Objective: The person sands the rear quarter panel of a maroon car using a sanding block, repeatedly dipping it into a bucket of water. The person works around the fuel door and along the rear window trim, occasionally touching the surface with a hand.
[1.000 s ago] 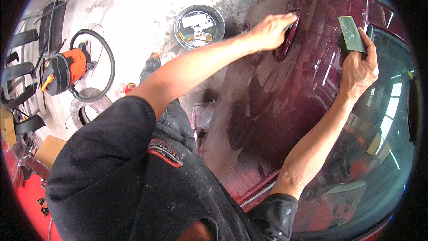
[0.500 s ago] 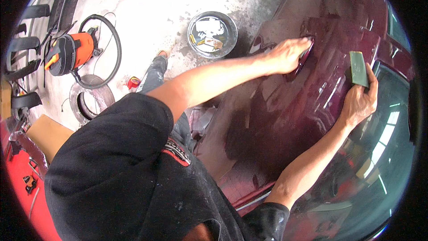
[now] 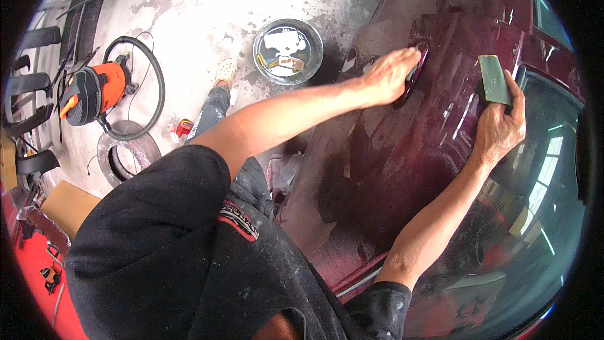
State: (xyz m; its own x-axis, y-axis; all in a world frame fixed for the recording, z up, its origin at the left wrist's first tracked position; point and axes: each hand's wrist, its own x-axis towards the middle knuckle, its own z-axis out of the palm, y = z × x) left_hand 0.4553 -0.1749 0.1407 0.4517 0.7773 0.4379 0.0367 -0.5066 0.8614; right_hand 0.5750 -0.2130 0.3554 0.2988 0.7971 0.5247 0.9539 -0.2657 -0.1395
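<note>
A dark red car door [image 3: 402, 151] with a wet, dulled surface fills the right half of the view. My left hand [image 3: 390, 75] rests on the door with its fingers hooked into the door handle recess [image 3: 418, 69]. My right hand [image 3: 500, 126] presses a green sanding block [image 3: 494, 80] flat against the door just below the window edge. The side window glass [image 3: 541, 214] lies to the right of that hand.
A round metal basin [image 3: 287, 50] with water and scraps stands on the concrete floor [image 3: 207, 0]. An orange vacuum [image 3: 94, 91] with a black hose sits at the left, beside a tyre [image 3: 123, 157]. Black trim parts [image 3: 31, 82] lie at the far left.
My right hand has slid the green block a little down along the door. My left hand has kept its hold at the handle recess. The view has shifted slightly.
</note>
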